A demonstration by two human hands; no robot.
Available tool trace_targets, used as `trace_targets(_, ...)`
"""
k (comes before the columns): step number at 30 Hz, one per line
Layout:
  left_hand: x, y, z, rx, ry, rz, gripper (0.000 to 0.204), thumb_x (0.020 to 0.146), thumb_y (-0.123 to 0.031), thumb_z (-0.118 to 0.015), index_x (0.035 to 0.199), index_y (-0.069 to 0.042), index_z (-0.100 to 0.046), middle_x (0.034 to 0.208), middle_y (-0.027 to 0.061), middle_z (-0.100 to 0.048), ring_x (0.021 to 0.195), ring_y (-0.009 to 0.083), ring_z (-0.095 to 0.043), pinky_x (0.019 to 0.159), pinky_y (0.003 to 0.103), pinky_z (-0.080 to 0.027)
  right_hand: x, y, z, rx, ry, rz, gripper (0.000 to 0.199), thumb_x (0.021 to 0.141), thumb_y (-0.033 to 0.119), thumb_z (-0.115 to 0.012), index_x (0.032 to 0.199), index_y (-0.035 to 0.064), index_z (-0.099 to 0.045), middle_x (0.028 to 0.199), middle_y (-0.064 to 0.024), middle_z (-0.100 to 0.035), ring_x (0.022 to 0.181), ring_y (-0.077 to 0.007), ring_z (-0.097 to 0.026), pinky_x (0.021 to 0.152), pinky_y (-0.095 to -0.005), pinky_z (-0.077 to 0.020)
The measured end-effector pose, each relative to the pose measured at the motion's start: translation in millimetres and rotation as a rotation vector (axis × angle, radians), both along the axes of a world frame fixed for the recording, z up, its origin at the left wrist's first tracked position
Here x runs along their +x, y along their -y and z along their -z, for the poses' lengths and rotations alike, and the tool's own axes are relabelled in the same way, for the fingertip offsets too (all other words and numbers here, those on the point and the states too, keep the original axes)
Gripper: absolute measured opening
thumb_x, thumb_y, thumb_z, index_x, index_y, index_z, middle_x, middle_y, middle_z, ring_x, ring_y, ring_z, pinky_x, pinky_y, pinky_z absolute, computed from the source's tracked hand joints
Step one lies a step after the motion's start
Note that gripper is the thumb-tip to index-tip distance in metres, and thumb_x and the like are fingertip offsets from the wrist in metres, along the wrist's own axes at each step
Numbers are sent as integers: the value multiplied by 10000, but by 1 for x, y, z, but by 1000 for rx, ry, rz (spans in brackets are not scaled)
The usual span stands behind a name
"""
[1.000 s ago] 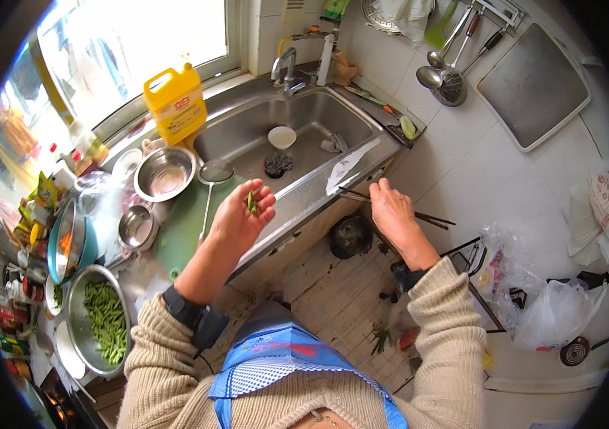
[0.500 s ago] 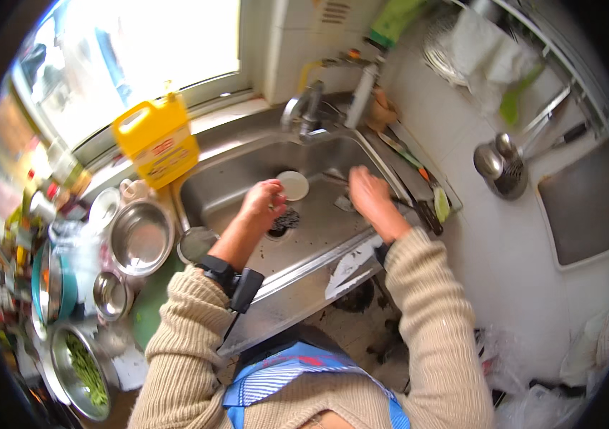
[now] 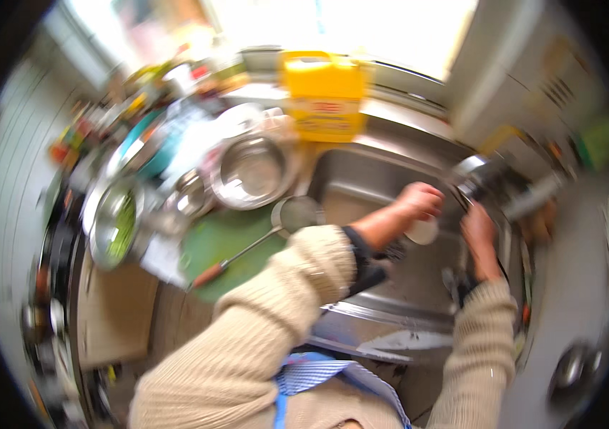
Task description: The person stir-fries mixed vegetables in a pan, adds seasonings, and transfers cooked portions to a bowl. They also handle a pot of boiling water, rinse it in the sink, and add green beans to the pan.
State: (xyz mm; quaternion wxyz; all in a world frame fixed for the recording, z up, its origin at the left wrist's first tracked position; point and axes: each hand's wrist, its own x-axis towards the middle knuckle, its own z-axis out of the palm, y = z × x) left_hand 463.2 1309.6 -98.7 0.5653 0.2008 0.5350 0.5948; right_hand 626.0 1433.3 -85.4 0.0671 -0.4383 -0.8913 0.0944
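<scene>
My left hand (image 3: 420,201) is over the steel sink (image 3: 362,179), its fingers curled together; whatever they hold, if anything, is hidden. Just below it on the sink floor is a small white round dish (image 3: 422,232), beside the dark drain strainer (image 3: 394,250). Near the faucet (image 3: 472,171), at the sink's right side, my right hand (image 3: 479,227) is closed. A thin dark thing shows at its fingertips, too blurred to name. A small silvery scrap (image 3: 450,277) lies by my right wrist.
A yellow jug (image 3: 324,96) stands behind the sink. Left of the sink, a round strainer (image 3: 297,215) with a wooden handle rests on a green cutting board (image 3: 240,250). Beyond are a steel basin (image 3: 251,171) and a bowl of green vegetables (image 3: 122,225).
My view has swung left, bringing more of the left counter into sight. My right hand has moved up toward the faucet. My left hand stays curled over the sink near the white dish.
</scene>
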Motion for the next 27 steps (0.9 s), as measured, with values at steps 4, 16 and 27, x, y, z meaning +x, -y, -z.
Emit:
trace_targets(4, 10, -48, 29, 76, 56, -184, 189, 931, -252, -581, 978, -69, -581, 720, 37, -594, 559, 136, -571, 478, 296, -477, 11, -15, 10, 124, -119, -169, 284, 870, 73, -492, 1134, 3, -570, 1009, -253, -619, 931, -452, -580, 784, -498, -454)
trace_targets(16, 13, -37, 28, 157, -884, -231, 129, 742, -36, -596, 869, -62, -598, 793, 159, -632, 795, 318, -632, 660, 405, -478, 17, -82, 48, -42, -176, -241, 297, 942, 250, -523, 979, -31, -615, 828, -241, -631, 750, -396, -602, 675, -468, -446)
trace_targets(27, -40, 221, -63, -72, -1654, 30, 322, 700, 17, -631, 1006, -72, -584, 1011, 114, -557, 1006, 293, -590, 860, 539, -411, 26, 24, -22, 3, 352, -479, 169, 854, 155, -594, 871, -11, -620, 847, -257, -629, 859, -459, -589, 720, -521, -458)
